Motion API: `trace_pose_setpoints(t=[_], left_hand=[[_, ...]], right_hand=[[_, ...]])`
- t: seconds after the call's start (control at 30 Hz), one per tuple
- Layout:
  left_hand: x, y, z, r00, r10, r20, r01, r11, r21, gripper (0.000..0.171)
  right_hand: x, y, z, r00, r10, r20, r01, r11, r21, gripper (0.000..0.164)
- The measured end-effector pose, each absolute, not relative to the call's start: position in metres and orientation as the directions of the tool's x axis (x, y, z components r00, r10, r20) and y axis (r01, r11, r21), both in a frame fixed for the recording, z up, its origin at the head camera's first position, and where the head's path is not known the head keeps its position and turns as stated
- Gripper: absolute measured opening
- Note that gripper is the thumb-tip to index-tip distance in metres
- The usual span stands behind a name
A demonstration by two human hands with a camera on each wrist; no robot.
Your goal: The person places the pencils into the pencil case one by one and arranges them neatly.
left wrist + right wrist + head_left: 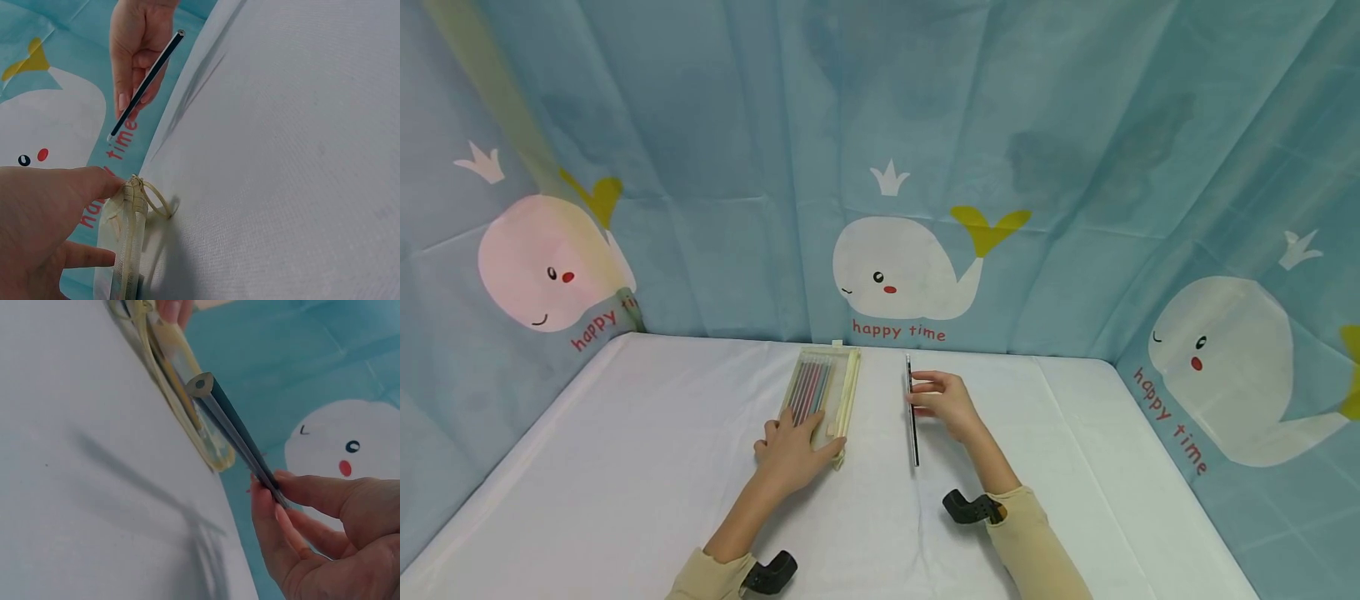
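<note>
A see-through pencil case (848,383) with pale yellow edging lies on the table, several pencils (811,385) showing inside it. My left hand (793,454) rests on its near end with spread fingers; in the left wrist view the thumb (103,184) touches the top by the corner with a yellow loop (159,200). To the right, my right hand (947,404) pinches a dark pencil (913,425) between thumb and fingertips, raised off the table with its shadow apart from it. Its flat end with the lead core (200,385) faces the right wrist camera.
A white cloth (1060,500) covers the table. Behind and at both sides hangs a blue curtain (737,208) printed with whales. Each wrist wears a black device (771,573) at the beige cuff.
</note>
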State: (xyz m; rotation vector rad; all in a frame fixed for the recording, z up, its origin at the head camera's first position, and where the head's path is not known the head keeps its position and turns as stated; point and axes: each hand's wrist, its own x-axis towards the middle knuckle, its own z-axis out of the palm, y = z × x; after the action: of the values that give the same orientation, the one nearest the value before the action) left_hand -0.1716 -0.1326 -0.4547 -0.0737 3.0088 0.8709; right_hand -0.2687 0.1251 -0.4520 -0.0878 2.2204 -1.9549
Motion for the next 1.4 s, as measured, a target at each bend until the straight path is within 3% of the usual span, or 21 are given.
trace_pose_setpoints(t=[1.4], left_hand=[[-0.171,-0.132,-0.454,-0.998,-0.057,-0.031,-0.064,0.843,0.534,0.073]], right_hand=[[-0.261,0.089,-0.450,-0.978,-0.188,-0.093,0.067,0.142,-0.988,0.044]])
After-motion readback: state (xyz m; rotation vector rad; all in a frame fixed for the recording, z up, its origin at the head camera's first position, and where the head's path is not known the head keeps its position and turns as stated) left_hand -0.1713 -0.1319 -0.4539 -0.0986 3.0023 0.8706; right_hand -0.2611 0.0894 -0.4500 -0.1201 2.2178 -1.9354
